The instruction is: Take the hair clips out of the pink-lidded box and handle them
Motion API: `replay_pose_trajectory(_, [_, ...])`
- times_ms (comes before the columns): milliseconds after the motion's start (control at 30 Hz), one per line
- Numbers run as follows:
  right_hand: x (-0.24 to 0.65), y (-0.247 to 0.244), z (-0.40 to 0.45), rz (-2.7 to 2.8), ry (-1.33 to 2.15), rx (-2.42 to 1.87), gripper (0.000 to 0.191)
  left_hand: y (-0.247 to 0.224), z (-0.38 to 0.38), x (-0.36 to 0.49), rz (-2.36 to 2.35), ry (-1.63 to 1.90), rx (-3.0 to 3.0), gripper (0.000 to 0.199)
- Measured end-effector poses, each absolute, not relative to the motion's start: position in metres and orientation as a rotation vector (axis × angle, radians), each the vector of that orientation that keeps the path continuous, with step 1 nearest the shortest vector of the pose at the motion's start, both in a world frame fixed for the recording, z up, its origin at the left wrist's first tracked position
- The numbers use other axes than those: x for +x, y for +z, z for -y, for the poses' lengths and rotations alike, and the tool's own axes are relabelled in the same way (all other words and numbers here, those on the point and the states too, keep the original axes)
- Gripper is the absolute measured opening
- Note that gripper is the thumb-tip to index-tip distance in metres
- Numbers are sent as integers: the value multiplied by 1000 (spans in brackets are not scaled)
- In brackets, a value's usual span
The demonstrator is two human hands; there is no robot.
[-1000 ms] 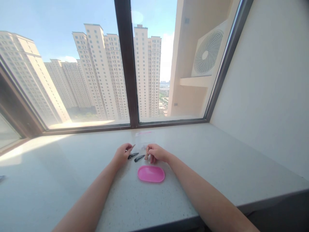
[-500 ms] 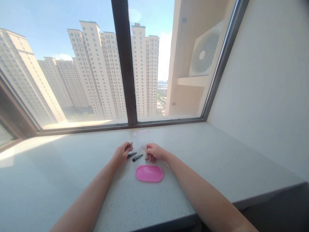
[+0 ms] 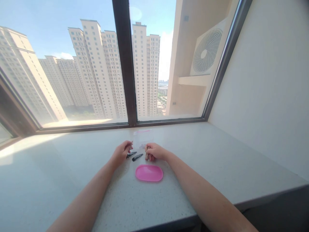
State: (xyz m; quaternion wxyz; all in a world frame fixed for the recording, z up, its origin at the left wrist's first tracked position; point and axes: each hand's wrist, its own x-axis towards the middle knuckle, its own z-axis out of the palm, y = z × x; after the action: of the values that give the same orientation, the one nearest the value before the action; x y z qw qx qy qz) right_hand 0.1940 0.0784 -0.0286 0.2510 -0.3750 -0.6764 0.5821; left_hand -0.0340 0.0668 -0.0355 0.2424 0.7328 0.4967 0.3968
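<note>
While the left hand (image 3: 120,154) stayed closed in a narrow pinch around a slim tan strip (image 3: 131,146), the right hand (image 3: 155,152) held a small tan clip (image 3: 146,153) upright between its fingers; both items were too small to identify more exactly. The main change from a moment earlier was slight: the strip's tip leaned a little more than it had, while both hands stayed close together and low over the work surface. Just beyond the left fingers lay a black snap hair clip (image 3: 131,155), nearly touching a second black snap hair clip (image 3: 137,157), which sat between the hands. Nearer the person, a pink oval tray (image 3: 149,173) rested on the speckled stone sill (image 3: 72,190), with nothing visible inside it and neither hand touching it. Further forward, a clear plastic bag (image 3: 143,137) with a pink strip along its far edge lay near the window frame (image 3: 84,128). Past the glass stood tall cream apartment towers (image 3: 96,71), and to the right an outdoor air-conditioning unit (image 3: 207,51) was mounted on a ledge beside a pale wall (image 3: 263,96).
</note>
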Motion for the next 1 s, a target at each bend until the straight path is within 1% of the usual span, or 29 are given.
replay_pose_trajectory(267, [194,-33,-82,1822,1587,-1005,13,-32,-66,-34,-1411,1162,1942,39])
replay_pose_trajectory(400, [194,-34,-84,1802,1606,-1008,13,-29,-64,-34,-1378,1185,1866,36])
replay_pose_trajectory(533, [195,-33,-84,1769,1604,-989,19,-28,-65,-32,-1293,1217,1715,33])
replay_pose_trajectory(733, [199,-35,-85,1759,1642,-930,26,-28,-66,-31,-1202,1246,1494,37])
replay_pose_trajectory(1000, [201,-38,-89,1816,1670,-871,27,-31,-67,-33,-1206,1241,1557,36])
